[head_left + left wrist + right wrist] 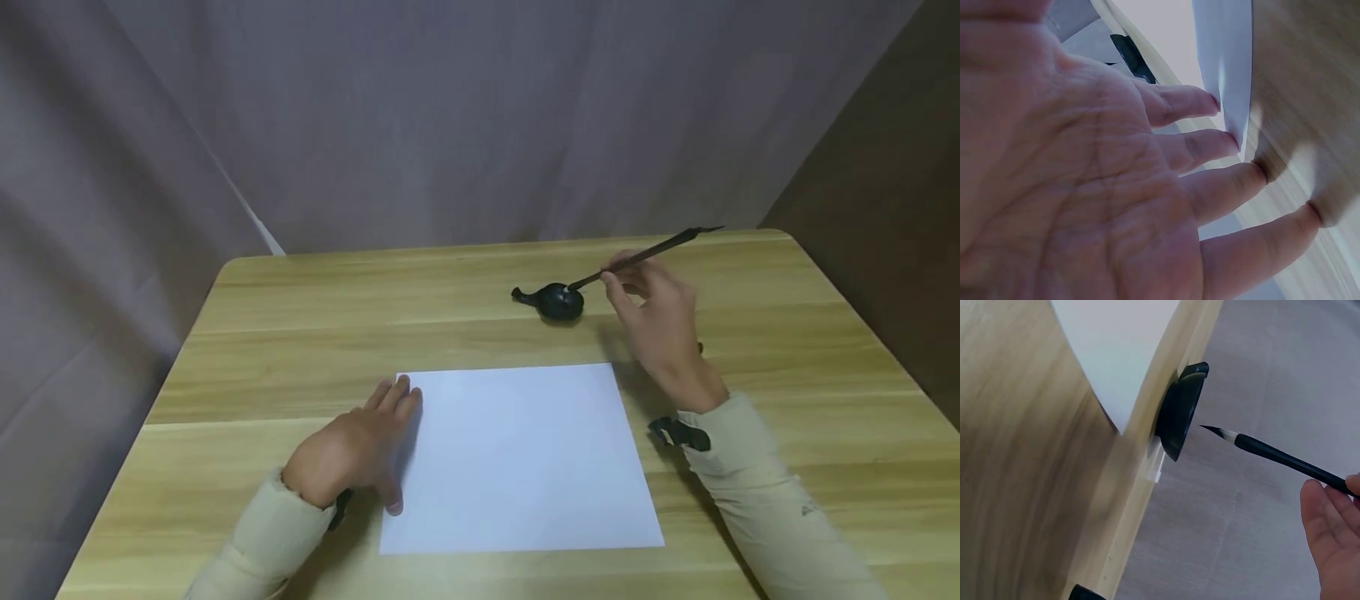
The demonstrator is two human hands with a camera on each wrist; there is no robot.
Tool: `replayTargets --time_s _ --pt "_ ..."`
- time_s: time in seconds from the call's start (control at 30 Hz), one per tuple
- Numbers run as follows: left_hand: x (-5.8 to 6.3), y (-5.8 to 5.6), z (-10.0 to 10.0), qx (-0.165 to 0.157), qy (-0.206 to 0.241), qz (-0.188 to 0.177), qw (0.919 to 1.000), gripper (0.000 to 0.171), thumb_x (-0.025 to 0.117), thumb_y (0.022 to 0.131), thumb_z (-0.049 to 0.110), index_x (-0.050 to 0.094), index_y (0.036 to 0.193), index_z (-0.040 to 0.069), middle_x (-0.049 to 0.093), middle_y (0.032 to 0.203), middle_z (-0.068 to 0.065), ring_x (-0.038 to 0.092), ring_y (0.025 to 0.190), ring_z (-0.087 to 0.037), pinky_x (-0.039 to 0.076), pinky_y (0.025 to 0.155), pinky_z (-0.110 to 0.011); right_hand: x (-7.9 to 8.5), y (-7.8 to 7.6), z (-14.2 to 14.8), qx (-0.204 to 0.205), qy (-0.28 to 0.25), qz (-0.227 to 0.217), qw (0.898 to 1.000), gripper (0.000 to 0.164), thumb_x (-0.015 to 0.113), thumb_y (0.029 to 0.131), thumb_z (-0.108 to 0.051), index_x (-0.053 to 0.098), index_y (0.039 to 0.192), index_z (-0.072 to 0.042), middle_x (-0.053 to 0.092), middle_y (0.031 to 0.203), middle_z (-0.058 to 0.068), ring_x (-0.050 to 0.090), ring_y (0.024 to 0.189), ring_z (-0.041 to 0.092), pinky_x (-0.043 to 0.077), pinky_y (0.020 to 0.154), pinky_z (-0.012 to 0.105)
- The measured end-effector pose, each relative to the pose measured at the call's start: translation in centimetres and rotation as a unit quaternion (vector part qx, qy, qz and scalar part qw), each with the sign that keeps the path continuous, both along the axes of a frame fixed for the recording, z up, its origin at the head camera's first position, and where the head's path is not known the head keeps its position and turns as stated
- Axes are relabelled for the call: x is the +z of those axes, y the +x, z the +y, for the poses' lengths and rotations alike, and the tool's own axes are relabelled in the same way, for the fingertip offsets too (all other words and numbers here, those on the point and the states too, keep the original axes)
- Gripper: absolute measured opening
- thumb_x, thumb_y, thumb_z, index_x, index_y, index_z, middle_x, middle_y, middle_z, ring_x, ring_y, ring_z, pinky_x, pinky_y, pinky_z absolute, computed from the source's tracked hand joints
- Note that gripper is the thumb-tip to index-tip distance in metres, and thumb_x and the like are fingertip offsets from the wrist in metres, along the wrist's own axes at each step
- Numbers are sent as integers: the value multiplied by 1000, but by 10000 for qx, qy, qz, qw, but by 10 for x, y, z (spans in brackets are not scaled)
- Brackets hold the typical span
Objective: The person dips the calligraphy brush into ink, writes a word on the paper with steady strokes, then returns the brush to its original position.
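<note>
My right hand pinches a dark-handled calligraphy brush, which slants with its bristle end down and left. Below the bristles sits a black ink dish with a curved neck reaching left. In the right wrist view, the brush shows a dark tip and a pale band, held just off the mouth of the dish. My left hand rests at the left edge of a blank white sheet of paper. Its fingers are spread, and in the left wrist view the fingertips touch down along the sheet's edge.
A wooden table carries everything, with a grey curtain behind its far edge. One small dark object is mostly hidden behind my right wrist. A black strap buckle sticks out at the right cuff.
</note>
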State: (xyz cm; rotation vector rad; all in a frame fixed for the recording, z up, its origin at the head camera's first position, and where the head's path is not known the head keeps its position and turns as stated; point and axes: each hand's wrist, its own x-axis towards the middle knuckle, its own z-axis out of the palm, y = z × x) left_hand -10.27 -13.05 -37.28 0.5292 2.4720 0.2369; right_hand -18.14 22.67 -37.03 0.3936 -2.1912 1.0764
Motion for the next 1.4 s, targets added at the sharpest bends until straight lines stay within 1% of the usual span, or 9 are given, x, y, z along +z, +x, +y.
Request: replayTargets --time_s 0.1,0.17,0.43,0.67,0.97,1.03,1.13,1.23,1.4 --pt "-1 0 1 -54 -162 11 9999 144 107 55 28 19 164 -1 7 175 -25 7 161 -45 35 119 -67 -4 0 0 10 12 -103 9999 14 68 100 2 69 111 11 77 103 20 76 91 29 53 87 8" --pt "-1 1 2 -98 -243 46 9996 145 107 55 30 19 165 0 7 175 -25 7 162 -45 34 119 -66 -5 -1 0 20 -7 -200 9998 15 66 101 1 68 112 12 76 104 21 76 92 33 52 86 7" --pt "0 5 3 -124 -337 201 9992 145 108 52 32 21 164 1 10 174 -25 12 160 -46 38 116 -68 -9 -1 3 17 14 -403 9992 15 65 102 1 68 113 11 75 107 22 76 96 34 50 87 5" --pt "1 3 3 -168 -394 289 9987 146 108 52 35 21 165 2 11 175 -23 14 161 -45 40 117 -63 -9 -5 5 9 198 -438 9988 14 65 101 0 68 112 9 76 105 21 76 94 31 51 86 6" --pt "0 -3 -1 -290 -372 471 9978 147 105 54 47 21 168 7 13 176 -17 18 160 -41 32 121 -65 -6 -3 10 -76 321 -484 9983 16 64 102 -1 67 114 9 76 105 21 77 92 33 49 82 2" --pt "0 -4 -2 -304 -315 482 9979 147 105 54 48 21 168 8 13 176 -17 18 160 -41 31 121 -65 -5 -3 11 -101 322 -450 9984 15 65 102 -1 67 114 9 76 104 20 77 92 27 49 81 2" --pt "1 -4 -2 -296 -237 452 9983 147 105 55 47 20 168 9 12 176 -16 15 160 -42 29 122 -66 -4 -3 12 -60 288 -424 9987 15 65 101 0 67 113 8 77 103 19 73 91 4 51 80 4" --pt "0 -4 -2 -294 -190 421 9985 147 105 55 47 20 168 9 11 176 -15 14 160 -42 28 123 -66 -4 -2 14 -23 265 -428 9987 15 66 101 -1 67 113 8 77 103 19 63 90 -16 51 80 5" --pt "-2 -5 -1 -319 -209 388 9985 147 104 55 50 19 169 11 10 177 -14 12 161 -41 26 124 -66 -5 -1 17 -44 191 -400 9990 15 66 101 -1 67 113 9 77 103 21 60 87 -21 51 80 4"
